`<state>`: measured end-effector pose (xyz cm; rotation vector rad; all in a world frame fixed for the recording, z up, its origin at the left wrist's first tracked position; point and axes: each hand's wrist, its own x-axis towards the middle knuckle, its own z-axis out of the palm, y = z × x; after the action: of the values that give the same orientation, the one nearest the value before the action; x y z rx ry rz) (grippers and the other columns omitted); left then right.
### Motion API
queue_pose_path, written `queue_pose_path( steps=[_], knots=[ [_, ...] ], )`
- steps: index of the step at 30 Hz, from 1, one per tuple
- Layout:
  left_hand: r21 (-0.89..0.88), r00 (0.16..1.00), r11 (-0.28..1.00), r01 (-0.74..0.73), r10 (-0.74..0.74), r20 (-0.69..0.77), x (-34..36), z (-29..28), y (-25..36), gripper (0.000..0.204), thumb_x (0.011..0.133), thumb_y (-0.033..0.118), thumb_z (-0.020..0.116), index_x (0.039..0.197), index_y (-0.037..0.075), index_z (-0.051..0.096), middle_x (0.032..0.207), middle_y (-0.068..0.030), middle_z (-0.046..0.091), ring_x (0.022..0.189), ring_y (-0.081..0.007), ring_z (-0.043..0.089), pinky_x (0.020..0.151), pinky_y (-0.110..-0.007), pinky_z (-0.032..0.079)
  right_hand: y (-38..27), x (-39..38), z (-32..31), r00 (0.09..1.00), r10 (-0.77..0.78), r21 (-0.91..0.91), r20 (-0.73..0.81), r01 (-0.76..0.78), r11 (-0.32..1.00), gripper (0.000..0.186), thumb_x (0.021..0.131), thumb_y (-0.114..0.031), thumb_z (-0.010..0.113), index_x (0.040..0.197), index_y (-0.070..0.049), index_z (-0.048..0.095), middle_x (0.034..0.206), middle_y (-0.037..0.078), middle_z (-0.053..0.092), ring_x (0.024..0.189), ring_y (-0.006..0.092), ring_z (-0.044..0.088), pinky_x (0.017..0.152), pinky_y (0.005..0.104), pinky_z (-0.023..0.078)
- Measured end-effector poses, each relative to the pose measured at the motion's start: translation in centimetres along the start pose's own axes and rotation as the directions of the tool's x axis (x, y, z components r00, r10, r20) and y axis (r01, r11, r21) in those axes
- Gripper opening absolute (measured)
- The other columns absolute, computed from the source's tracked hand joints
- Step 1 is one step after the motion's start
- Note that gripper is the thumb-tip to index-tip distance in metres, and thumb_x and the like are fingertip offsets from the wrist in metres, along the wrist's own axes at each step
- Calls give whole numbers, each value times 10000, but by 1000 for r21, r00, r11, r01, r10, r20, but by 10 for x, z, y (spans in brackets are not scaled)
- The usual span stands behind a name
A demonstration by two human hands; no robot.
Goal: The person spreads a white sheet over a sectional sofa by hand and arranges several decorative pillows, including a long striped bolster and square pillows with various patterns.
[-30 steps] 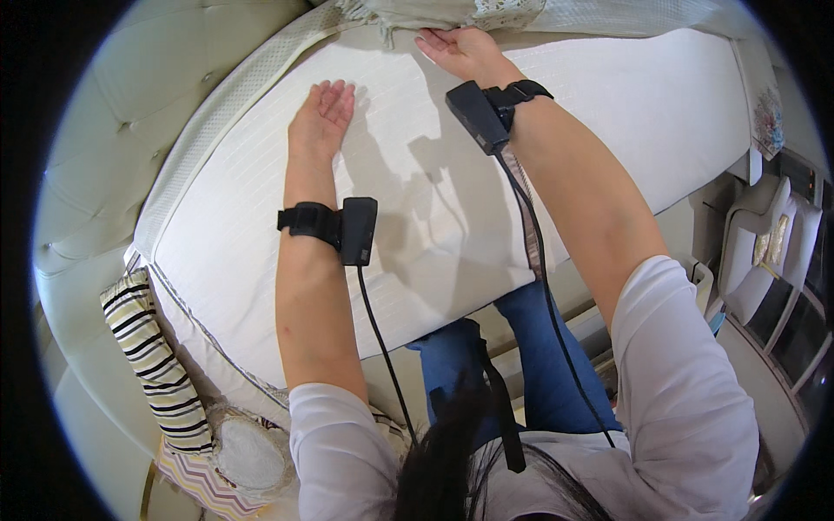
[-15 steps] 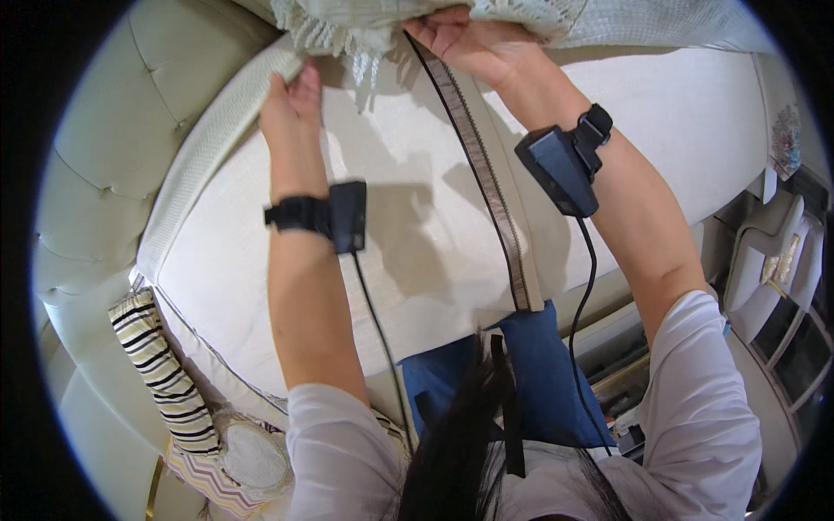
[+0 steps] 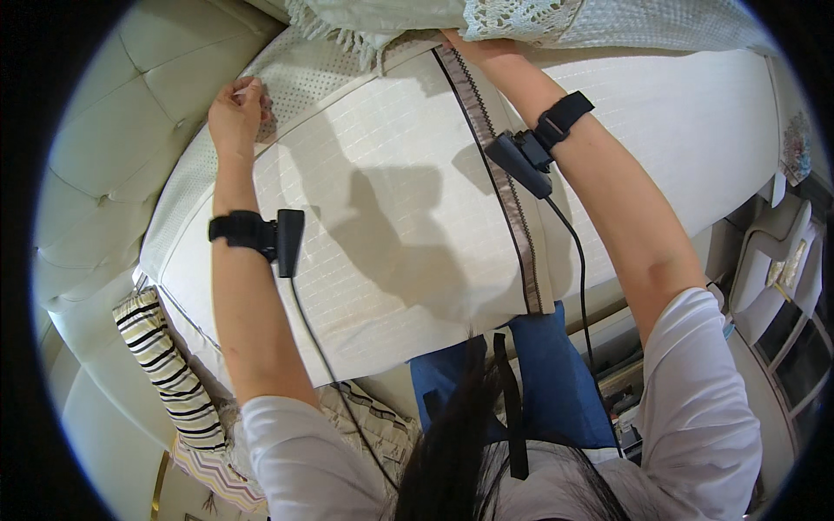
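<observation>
Holding L hand (image 3: pixel 236 115) curled at dotted cloth (image 3: pixel 304 76) nr tufted headboard (image 3: pixel 148 69), can't tell if gripping, w/ R hand (image 3: pixel 473 47) partly under lacy throw (image 3: pixel 521 16), far side of bed (image 3: pixel 651 139), grip hidden.

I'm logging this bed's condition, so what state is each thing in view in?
Left hand, fingers curled at the dotted fabric; grip unclear
Right hand, partly hidden beneath the fringed throw
Dotted fabric, spread at upper left
Fringed throw, bunched
Cream cover, spread, mostly smooth
Brown trim, stretched out lengthwise
Black wrist devices, strapped on, cabled
</observation>
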<state>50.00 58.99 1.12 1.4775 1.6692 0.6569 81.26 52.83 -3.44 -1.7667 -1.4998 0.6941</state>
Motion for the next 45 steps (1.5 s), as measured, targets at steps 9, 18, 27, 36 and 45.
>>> queue_pose_path(
  steps=[9, 18, 27, 36, 45],
  knots=[
    [327, 991, 942, 75, -106, 79, 18, 5, 4, 365, 821, 199, 662, 1071, -29, 527, 601, -67, 613, 505, -117, 596, 431, -227, 451, 2, 4, -14, 993, -116, -216, 29, 120, 969, 498, 906, -340, 479, 1295, -37, 413, 1362, 170, 389, 1289, 272, 327, 1043, 390, 297],
    [-145, 947, 957, -252, 213, -241, 25, 8, -11, 155, 841, 43, 600, 925, -44, 503, 668, -117, 637, 556, -143, 612, 479, -237, 478, 16, -7, -14, 967, -215, -367, 135, 250, 896, 514, 901, -361, 479, 1304, -49, 410, 1374, 163, 383, 1293, 275, 322, 1045, 391, 290],
    [281, 918, 905, -319, 369, -148, 17, 26, -30, 330, 801, 163, 641, 1026, -22, 486, 811, -187, 632, 769, -321, 623, 689, -392, 486, 20, -2, 5, 948, -315, -509, 48, 294, 809, 531, 897, -381, 479, 1314, -60, 408, 1385, 157, 377, 1296, 278, 318, 1047, 392, 282],
    [-460, 924, 884, 79, -239, -300, -20, -118, -92, 203, 901, 91, 524, 1008, -78, 491, 839, -158, 618, 712, -205, 633, 639, -278, 538, -63, -65, 50, 941, 299, -185, -156, -325, 927, 424, 873, -280, 462, 1226, -47, 500, 1203, 232, 521, 1153, 353, 457, 999, 412, 324],
    [-3, 869, 988, 153, -137, -475, -4, -199, -162, 361, 837, 183, 643, 1090, -25, 492, 734, -77, 620, 580, -141, 613, 513, -249, 487, -201, -78, 173, 893, -417, 8, 168, 422, 907, 465, 828, -170, 542, 1280, -101, 460, 1402, 144, 316, 1328, 321, 228, 1054, 537, 192]
  ],
)
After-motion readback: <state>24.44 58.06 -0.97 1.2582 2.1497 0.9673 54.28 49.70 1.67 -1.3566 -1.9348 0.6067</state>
